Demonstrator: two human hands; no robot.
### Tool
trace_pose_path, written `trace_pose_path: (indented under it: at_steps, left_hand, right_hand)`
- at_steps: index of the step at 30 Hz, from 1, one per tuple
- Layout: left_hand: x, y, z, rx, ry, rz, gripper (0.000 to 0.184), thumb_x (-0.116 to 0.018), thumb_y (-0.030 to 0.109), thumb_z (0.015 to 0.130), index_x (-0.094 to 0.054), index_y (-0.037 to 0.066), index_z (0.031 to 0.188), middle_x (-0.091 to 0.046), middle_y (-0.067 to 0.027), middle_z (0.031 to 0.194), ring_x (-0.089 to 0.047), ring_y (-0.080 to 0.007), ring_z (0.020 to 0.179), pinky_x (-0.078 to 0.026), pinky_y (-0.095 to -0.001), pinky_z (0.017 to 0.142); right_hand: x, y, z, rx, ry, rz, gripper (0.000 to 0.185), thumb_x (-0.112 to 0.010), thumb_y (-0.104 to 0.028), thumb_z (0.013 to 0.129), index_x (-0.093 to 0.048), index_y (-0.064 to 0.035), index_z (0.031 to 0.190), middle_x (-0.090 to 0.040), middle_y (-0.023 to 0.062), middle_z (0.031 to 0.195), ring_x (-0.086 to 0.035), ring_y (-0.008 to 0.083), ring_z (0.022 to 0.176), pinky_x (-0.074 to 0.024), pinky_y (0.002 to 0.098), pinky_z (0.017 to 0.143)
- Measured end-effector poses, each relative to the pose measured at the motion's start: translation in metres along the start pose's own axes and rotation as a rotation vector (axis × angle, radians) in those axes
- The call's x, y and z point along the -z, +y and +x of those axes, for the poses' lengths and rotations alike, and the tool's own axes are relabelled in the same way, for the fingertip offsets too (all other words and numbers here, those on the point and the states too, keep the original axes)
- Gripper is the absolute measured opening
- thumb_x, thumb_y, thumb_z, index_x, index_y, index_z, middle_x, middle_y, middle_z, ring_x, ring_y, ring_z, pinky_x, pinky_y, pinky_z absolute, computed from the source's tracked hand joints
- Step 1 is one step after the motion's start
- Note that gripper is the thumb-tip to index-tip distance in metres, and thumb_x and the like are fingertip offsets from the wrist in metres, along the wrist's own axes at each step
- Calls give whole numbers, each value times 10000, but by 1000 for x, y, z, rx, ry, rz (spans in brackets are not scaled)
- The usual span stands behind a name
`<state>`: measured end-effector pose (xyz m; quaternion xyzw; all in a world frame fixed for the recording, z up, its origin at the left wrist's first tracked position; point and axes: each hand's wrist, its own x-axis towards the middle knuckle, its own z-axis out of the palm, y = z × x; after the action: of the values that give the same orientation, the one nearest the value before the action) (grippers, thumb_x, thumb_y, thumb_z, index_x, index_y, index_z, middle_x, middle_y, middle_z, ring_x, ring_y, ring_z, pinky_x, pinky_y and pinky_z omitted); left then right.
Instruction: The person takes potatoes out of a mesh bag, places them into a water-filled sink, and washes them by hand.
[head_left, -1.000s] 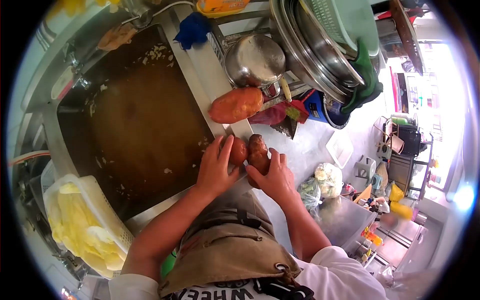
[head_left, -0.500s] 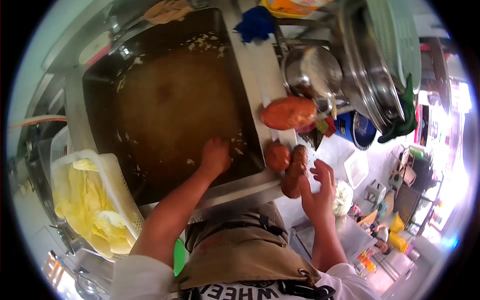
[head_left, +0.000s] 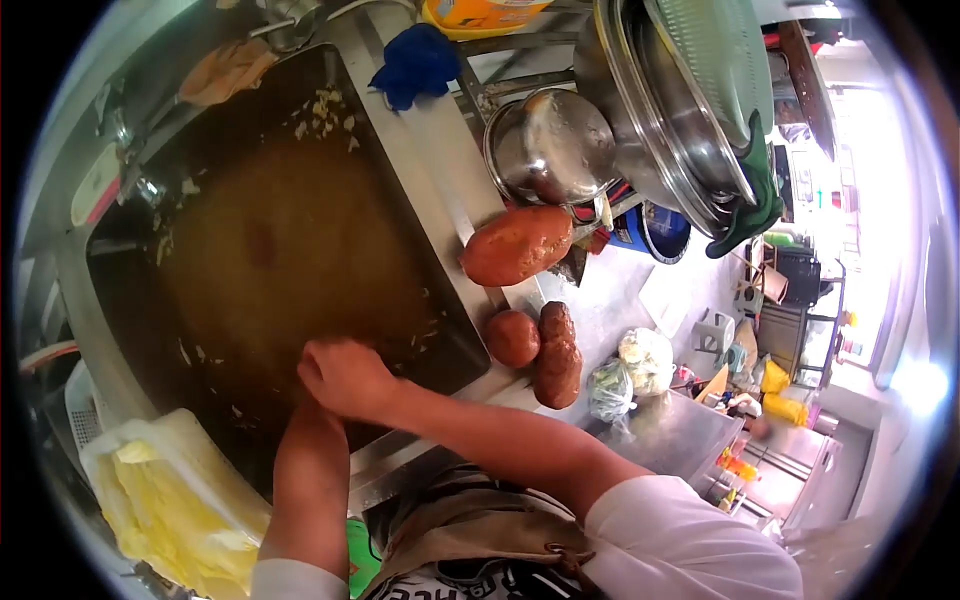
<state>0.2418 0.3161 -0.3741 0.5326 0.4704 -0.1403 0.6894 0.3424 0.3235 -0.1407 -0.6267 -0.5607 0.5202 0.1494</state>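
My right hand (head_left: 345,378) is over the near part of the sink (head_left: 130,340), its fingers bent and partly hidden, close above my left wrist. My left hand is under the brown, murky water and cannot be seen; only the forearm shows. Bits of peel float on the water. On the steel rim to the right of the sink lie a large orange-red tuber (head_left: 517,246), a round reddish one (head_left: 512,338) and a knobbly brown one (head_left: 557,356), the last two side by side.
A white basket (head_left: 185,430) lined with yellow plastic stands at the lower left. Beyond the tubers are a blue cloth (head_left: 417,66), a steel pot (head_left: 553,147), stacked steel bowls (head_left: 665,110) and a green strainer (head_left: 715,60). Bagged vegetables (head_left: 645,360) lie at the right.
Both hands have left the tubers on the rim. My left hand has gone down into the water, and my right hand has crossed left over the sink. The camera view has shifted.
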Motion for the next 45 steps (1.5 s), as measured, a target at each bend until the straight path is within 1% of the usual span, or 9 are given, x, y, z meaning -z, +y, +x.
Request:
trace_pose_path:
  at_steps: [7,13,16,21,27,34,38,41,45]
  left_hand:
    - [29,-87,12,182,378,-946,395,-462,380,917,-568,85,1157,-590,-75,1096,-558,-205,950,-467,-361,804]
    - [29,-109,54,250,570,-1761,239,-499,284,892,-605,119,1028,-610,-69,951,-578,-211,875,-488,-339,747]
    - [35,-68,43,116,551,-1518,266,-473,340,890,-597,126,990,-602,-91,975,-569,-239,885,-476,-345,772]
    - [41,31,-14,-94,962,-666,303,-447,351,892,-594,102,981,-589,-99,1014,-559,-260,886,-472,-361,787]
    - [40,-80,21,-310,477,-1264,320,-432,325,923,-560,95,1104,-585,-84,1091,-564,-234,973,-479,-380,843]
    - [41,32,-22,-235,554,-1280,368,-403,306,953,-517,63,1204,-551,-92,1169,-522,-220,1073,-427,-365,941]
    - [52,-53,29,-238,646,-1090,419,-391,362,953,-503,73,1234,-548,-94,1189,-525,-228,1079,-428,-364,936]
    - [74,-84,15,-549,106,-1232,458,-382,404,953,-493,80,1256,-545,-96,1205,-528,-234,1082,-429,-363,932]
    - [95,6,-27,298,346,-975,481,-371,459,948,-527,120,1251,-606,-127,1139,-566,-257,1057,-451,-380,863]
  right_hand:
    - [-152,204,181,-376,95,372,274,-513,-234,850,-658,-29,959,-641,166,1046,-601,303,953,-482,418,827]
    - [-159,193,155,-23,82,258,235,-450,-164,868,-633,-37,944,-608,142,851,-588,287,780,-484,395,717]
    - [-186,244,189,219,347,-156,211,-482,-206,860,-623,-48,854,-589,128,755,-571,264,687,-475,382,657]
    - [-92,139,184,-790,199,657,137,-538,-176,778,-594,-71,712,-606,130,762,-564,319,650,-483,422,691]
    - [-146,173,157,574,244,-119,126,-528,-165,749,-609,-82,700,-609,137,802,-552,343,784,-451,467,703]
    - [-141,172,213,-535,111,926,136,-474,-138,818,-571,-55,770,-579,151,803,-539,339,740,-447,453,687]
    - [-115,128,159,254,456,54,136,-443,-113,852,-554,-46,812,-562,154,809,-535,329,737,-449,435,696]
    - [-104,115,136,618,607,-206,144,-421,-102,871,-551,-42,854,-559,155,845,-538,320,764,-450,422,729]
    - [-152,158,179,204,458,92,181,-414,-126,875,-570,-41,913,-578,168,938,-549,333,852,-455,433,783]
